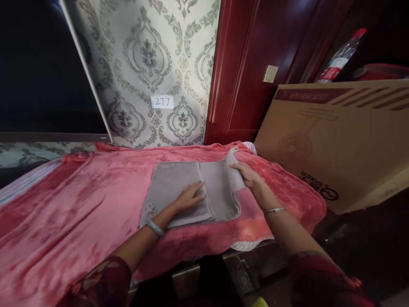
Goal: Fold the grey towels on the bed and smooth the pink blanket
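Note:
A grey towel (172,181) lies partly folded on a pink plush blanket (121,187). Its left part is a flat, layered panel with a small dark pattern at the lower left corner. My left hand (191,197) rests flat on that panel near its right edge, fingers spread. At the towel's right end, my right hand (246,174) grips the edge, which is raised off the blanket and curled over to the left. The right thumb is hidden behind the cloth.
A large cardboard box (335,140) stands at the right, with a red-capped bottle (341,59) behind it. A dark television screen (47,72) is at the left. The patterned wall (147,55) bears a label reading 277 (162,101).

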Demonstrator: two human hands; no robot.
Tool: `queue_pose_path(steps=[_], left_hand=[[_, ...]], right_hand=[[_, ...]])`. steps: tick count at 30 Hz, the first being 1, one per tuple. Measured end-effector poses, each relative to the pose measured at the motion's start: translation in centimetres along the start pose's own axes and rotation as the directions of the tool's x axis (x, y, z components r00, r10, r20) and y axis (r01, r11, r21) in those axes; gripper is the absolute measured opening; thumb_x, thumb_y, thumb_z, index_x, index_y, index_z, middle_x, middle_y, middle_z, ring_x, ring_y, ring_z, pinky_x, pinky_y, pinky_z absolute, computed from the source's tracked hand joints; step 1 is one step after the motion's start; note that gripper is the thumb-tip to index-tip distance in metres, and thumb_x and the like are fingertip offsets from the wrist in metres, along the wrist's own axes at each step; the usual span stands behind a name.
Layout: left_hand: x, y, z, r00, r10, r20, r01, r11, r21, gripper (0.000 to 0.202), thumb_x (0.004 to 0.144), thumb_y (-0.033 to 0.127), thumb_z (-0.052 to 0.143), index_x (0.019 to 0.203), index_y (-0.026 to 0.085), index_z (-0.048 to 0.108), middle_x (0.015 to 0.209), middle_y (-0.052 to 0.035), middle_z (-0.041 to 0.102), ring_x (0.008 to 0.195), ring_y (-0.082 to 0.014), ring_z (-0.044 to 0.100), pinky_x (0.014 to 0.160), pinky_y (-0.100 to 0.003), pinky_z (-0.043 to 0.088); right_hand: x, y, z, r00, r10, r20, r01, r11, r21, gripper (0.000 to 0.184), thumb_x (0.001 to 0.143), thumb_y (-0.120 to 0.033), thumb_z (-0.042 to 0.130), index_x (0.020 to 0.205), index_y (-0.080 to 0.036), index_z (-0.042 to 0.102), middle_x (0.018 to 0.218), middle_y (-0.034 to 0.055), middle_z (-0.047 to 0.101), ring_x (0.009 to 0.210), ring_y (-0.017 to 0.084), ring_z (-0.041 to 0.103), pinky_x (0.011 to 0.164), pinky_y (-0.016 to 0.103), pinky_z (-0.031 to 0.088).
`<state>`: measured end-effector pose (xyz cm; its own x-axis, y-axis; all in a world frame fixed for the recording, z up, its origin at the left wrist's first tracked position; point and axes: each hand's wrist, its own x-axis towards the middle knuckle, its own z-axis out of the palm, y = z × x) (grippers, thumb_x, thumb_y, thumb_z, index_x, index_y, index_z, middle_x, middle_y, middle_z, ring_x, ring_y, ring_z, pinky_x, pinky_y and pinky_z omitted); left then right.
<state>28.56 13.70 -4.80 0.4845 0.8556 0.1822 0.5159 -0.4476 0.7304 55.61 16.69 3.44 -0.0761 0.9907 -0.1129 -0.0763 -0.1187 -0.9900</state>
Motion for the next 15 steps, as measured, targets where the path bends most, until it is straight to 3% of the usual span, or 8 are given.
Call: queue_pose_path(steps=[1,3,6,8,11,15], left_hand=[[0.4,-0.3,-0.6,0.993,-0.084,-0.079,0.068,0.980,-0.185,0.063,0.089,0.052,0.058,0.143,0.020,0.052,0.155,-0.0159,0.044,0.144,-0.0318,0.040,0.121,-0.051,0.026],[1.0,-0.8,-2.4,0.943,-0.292,-0.162,0.161,0.822,-0.546,0.057,0.094,0.050,0.051,0.142,0.018,0.052,0.149,-0.0186,0.051,0.128,-0.0307,0.057,0.107,-0.048,0.047],[0.8,-1.3,-5.0,0.872,-0.483,-0.082,0.204,0.511,-0.835,0.053,0.097,0.049,0.045,0.139,0.017,0.050,0.129,-0.0191,0.065,0.090,-0.0255,0.073,0.076,-0.043,0.061],[0.3,-1.7,-6.1,0.850,-0.526,-0.005,0.243,0.402,-0.883,0.048,0.098,0.049,0.045,0.130,0.015,0.056,0.106,-0.0153,0.073,0.070,-0.0216,0.072,0.061,-0.037,0.060],[-0.5,-2.5,-6.3,0.820,-0.571,0.022,0.281,0.369,-0.886,0.036,0.095,0.043,0.054,0.108,0.012,0.066,0.078,-0.0097,0.072,0.055,-0.0191,0.067,0.051,-0.031,0.056],[-0.1,-3.5,-5.4,0.809,-0.586,-0.048,0.237,0.400,-0.885,0.018,0.080,0.024,0.071,0.094,0.012,0.067,0.065,-0.0049,0.069,0.050,-0.0177,0.064,0.049,-0.028,0.054]], right_hand=[[0.1,-0.3,2.3,0.998,-0.043,0.037,0.044,0.999,-0.020,0.025,0.075,-0.016,0.060,0.099,-0.015,0.068,0.073,0.0039,0.072,0.064,0.018,0.066,0.065,0.028,0.056],[0.2,0.0,6.8,0.984,-0.125,0.127,0.140,0.984,-0.110,0.032,0.072,-0.015,0.060,0.102,-0.016,0.068,0.074,0.0003,0.071,0.064,0.017,0.063,0.063,0.027,0.054],[0.1,2.3,12.7,0.930,-0.150,0.334,0.257,0.918,-0.301,0.039,0.072,-0.017,0.058,0.109,-0.018,0.069,0.077,-0.0021,0.070,0.067,0.018,0.061,0.065,0.028,0.052],[-0.1,4.4,15.5,0.890,-0.161,0.428,0.351,0.839,-0.415,0.037,0.071,-0.016,0.060,0.107,-0.019,0.070,0.082,-0.0017,0.071,0.074,0.018,0.062,0.072,0.029,0.051],[-0.5,7.1,17.5,0.865,-0.195,0.463,0.437,0.748,-0.500,0.035,0.069,-0.013,0.062,0.101,-0.021,0.071,0.087,-0.0013,0.072,0.082,0.019,0.062,0.077,0.028,0.049],[-1.6,8.2,17.3,0.846,-0.206,0.491,0.487,0.673,-0.557,0.040,0.073,-0.015,0.062,0.112,-0.022,0.068,0.088,-0.0022,0.071,0.077,0.017,0.060,0.071,0.025,0.047]])
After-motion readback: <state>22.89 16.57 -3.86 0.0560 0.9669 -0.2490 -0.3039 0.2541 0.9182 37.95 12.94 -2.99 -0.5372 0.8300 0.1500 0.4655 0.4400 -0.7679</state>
